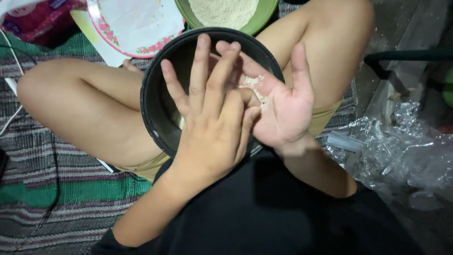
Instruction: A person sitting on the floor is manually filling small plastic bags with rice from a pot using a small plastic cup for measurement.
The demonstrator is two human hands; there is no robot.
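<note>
A black round pot (pixel 158 101) rests between my crossed legs. Both hands hover over it. My right hand (pixel 285 111) lies palm up with fingers spread, and a few white rice grains (pixel 255 85) stick to the palm. My left hand (pixel 212 120) is back up, fingers apart, its fingertips laid across the right hand's fingers and its thumb touching the right palm. Neither hand grips anything. The hands hide most of the pot's inside.
A green bowl (pixel 264 16) of white grains stands just beyond the pot. Next to it is a floral-rimmed plate (pixel 106 30) under white paper. A red packet (pixel 40 21) lies top left, crumpled clear plastic (pixel 406 146) right. A striped mat (pixel 56 189) and white cable (pixel 12 85) are left.
</note>
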